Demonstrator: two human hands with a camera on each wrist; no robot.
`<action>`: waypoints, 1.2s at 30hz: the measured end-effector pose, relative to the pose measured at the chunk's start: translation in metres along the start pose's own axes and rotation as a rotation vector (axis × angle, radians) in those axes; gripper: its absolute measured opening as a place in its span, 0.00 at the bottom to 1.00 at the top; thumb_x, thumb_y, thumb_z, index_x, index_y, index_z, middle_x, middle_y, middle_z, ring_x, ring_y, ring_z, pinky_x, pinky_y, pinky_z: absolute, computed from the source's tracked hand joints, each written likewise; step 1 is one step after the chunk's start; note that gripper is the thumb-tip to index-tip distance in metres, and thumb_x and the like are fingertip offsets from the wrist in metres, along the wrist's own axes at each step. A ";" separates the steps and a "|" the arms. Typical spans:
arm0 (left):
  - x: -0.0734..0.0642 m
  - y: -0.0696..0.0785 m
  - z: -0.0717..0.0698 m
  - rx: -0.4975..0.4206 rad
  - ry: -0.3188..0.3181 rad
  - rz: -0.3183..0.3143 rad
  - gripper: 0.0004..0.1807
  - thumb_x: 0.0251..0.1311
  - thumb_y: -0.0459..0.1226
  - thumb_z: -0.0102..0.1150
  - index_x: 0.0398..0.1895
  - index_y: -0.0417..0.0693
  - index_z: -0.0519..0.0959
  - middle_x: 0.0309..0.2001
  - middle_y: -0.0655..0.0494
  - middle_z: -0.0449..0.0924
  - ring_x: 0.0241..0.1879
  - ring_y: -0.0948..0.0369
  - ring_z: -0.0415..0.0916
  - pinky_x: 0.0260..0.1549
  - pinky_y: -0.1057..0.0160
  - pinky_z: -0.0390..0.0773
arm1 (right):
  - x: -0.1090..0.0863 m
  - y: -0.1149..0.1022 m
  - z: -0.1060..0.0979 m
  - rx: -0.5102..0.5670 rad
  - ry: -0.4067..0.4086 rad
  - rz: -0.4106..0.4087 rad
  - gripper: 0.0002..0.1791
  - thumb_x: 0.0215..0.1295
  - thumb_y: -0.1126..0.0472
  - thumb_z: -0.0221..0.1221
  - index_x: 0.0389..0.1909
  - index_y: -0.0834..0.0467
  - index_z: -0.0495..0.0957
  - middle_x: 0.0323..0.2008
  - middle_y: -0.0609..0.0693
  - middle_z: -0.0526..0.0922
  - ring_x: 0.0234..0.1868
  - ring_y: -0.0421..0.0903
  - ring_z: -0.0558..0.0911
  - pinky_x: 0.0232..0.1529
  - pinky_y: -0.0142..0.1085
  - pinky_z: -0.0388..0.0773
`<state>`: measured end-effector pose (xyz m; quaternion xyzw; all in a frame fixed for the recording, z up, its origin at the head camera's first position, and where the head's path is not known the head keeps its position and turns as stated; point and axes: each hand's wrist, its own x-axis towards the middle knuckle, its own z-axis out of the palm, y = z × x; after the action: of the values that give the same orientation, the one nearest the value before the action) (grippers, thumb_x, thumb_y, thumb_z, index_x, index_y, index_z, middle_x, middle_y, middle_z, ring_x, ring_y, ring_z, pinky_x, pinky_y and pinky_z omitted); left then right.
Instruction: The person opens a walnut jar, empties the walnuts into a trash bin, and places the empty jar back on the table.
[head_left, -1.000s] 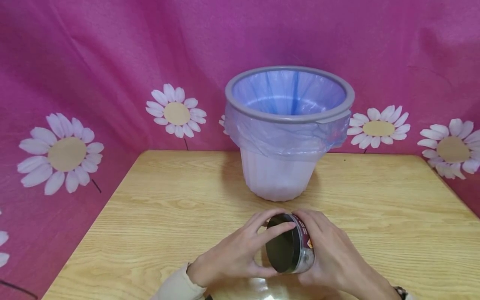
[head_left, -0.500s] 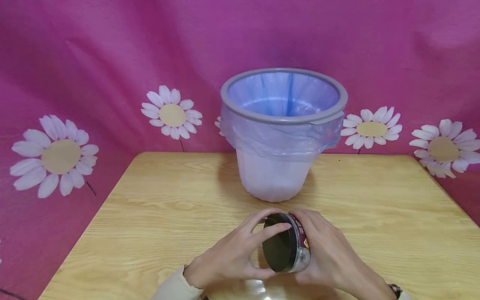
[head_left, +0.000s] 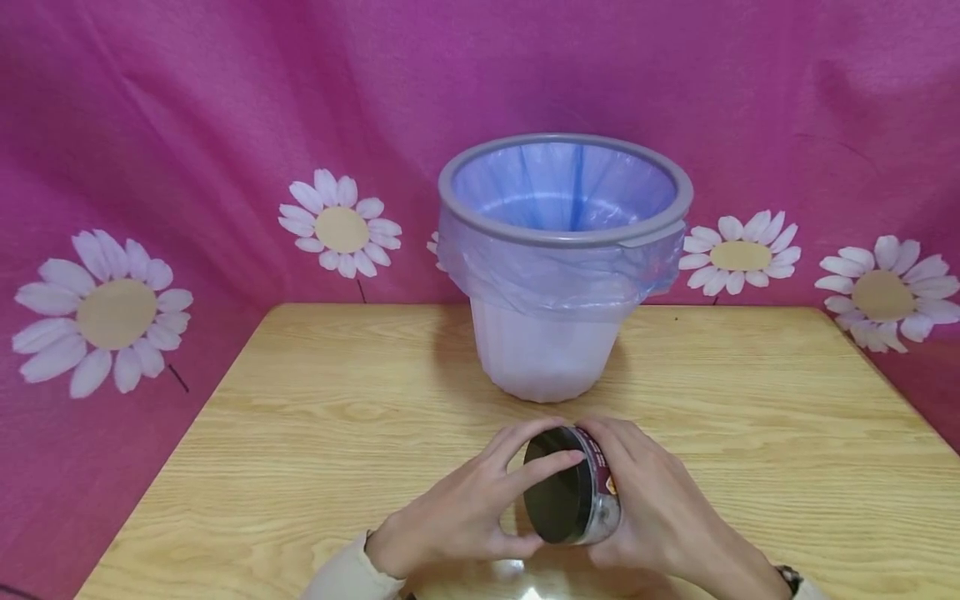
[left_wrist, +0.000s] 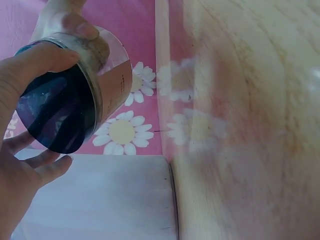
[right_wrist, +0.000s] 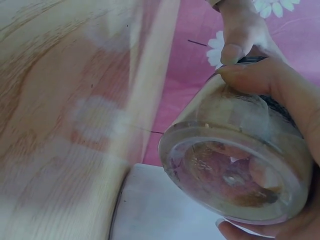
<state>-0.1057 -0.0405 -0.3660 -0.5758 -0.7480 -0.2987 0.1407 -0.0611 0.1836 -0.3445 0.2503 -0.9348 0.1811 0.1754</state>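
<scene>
Both hands hold a clear jar (head_left: 606, 518) with a dark lid (head_left: 555, 492) close over the table's near side. The jar is tipped sideways, its lid facing left and its maroon label partly covered by fingers. My left hand (head_left: 468, 510) grips the lid's edge, thumb below and fingers above, one finger lying across the lid's face. Around the jar's body curls my right hand (head_left: 660, 504). In the right wrist view the see-through base (right_wrist: 230, 175) shows brownish patches inside. The left wrist view shows the lid (left_wrist: 60, 110) between thumb and fingers.
Beyond the hands, a white bin (head_left: 547, 350) with a grey rim (head_left: 558, 237) and a blue plastic liner (head_left: 525, 271) stands on the wood-grain table (head_left: 300, 433). A pink cloth (head_left: 225, 100) with daisies hangs behind and at the sides.
The whole head view has shifted slightly, so that the bin and table appear a little farther left. Both hands keep nearly the same hold on the jar and its lid.
</scene>
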 end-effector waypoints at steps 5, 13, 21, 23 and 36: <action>0.000 0.000 -0.001 -0.003 -0.005 0.014 0.50 0.42 0.39 0.73 0.71 0.54 0.57 0.72 0.47 0.50 0.69 0.55 0.54 0.65 0.62 0.62 | 0.000 0.000 0.000 -0.006 0.013 -0.011 0.62 0.08 0.47 0.77 0.59 0.61 0.68 0.52 0.52 0.76 0.52 0.48 0.77 0.47 0.46 0.80; 0.001 0.000 -0.003 0.014 -0.024 0.045 0.48 0.43 0.41 0.74 0.70 0.54 0.60 0.73 0.48 0.50 0.70 0.56 0.52 0.66 0.64 0.59 | 0.000 0.001 0.000 0.007 0.032 -0.043 0.62 0.08 0.48 0.77 0.59 0.62 0.68 0.52 0.53 0.76 0.51 0.48 0.77 0.47 0.46 0.80; 0.001 0.000 -0.001 0.029 -0.007 0.065 0.47 0.43 0.40 0.72 0.70 0.54 0.60 0.72 0.46 0.51 0.70 0.55 0.53 0.67 0.62 0.58 | 0.000 0.000 0.000 0.026 -0.002 -0.034 0.63 0.08 0.49 0.78 0.60 0.63 0.67 0.53 0.53 0.75 0.52 0.49 0.76 0.49 0.47 0.79; 0.001 0.000 -0.001 0.033 -0.003 0.071 0.47 0.43 0.40 0.72 0.70 0.55 0.60 0.72 0.46 0.51 0.70 0.55 0.53 0.67 0.62 0.58 | 0.000 0.000 0.001 0.022 -0.002 -0.034 0.63 0.08 0.49 0.78 0.60 0.63 0.67 0.53 0.53 0.76 0.52 0.49 0.76 0.50 0.47 0.79; 0.002 0.001 0.000 0.038 0.036 0.086 0.45 0.44 0.42 0.73 0.68 0.52 0.62 0.70 0.44 0.54 0.69 0.54 0.56 0.66 0.62 0.60 | -0.001 0.001 0.002 0.021 0.015 -0.053 0.63 0.07 0.50 0.78 0.59 0.64 0.67 0.53 0.53 0.75 0.53 0.49 0.76 0.50 0.47 0.78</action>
<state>-0.1051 -0.0389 -0.3646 -0.5992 -0.7254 -0.2885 0.1776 -0.0613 0.1834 -0.3472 0.2752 -0.9246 0.1883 0.1844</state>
